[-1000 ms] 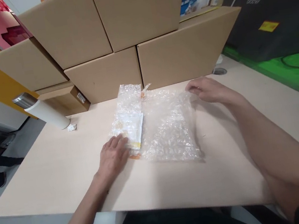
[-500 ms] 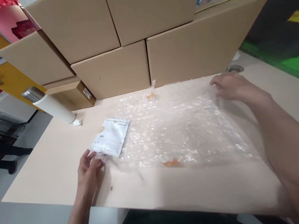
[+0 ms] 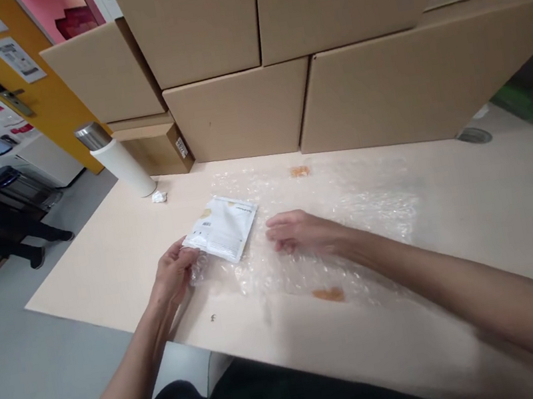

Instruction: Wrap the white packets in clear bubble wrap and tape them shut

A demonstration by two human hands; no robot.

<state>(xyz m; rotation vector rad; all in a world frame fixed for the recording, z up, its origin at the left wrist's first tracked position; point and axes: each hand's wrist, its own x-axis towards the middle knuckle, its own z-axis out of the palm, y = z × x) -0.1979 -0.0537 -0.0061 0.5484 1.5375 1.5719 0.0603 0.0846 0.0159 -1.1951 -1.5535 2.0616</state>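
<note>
A sheet of clear bubble wrap (image 3: 350, 213) lies spread flat on the pale wooden table (image 3: 500, 203). A small white flat packet (image 3: 221, 227) rests on its left end. My left hand (image 3: 174, 275) pinches the near left corner of the packet and wrap, fingers curled. My right hand (image 3: 299, 231) rests on the bubble wrap just right of the packet, fingers loosely curled and pointing left. Two bits of orange tape (image 3: 329, 294) stick to the wrap, one at the near edge and one at the far edge.
Stacked cardboard boxes (image 3: 242, 109) wall off the back of the table. A white bottle with a steel cap (image 3: 117, 161) and a crumpled scrap of paper (image 3: 159, 197) stand at the back left. The table's left edge drops to grey floor; a yellow door is behind.
The bubble wrap has been unfolded flat, uncovering the packet. My right hand came from the far right edge of the wrap to beside the packet. My left hand slid to the packet's corner.
</note>
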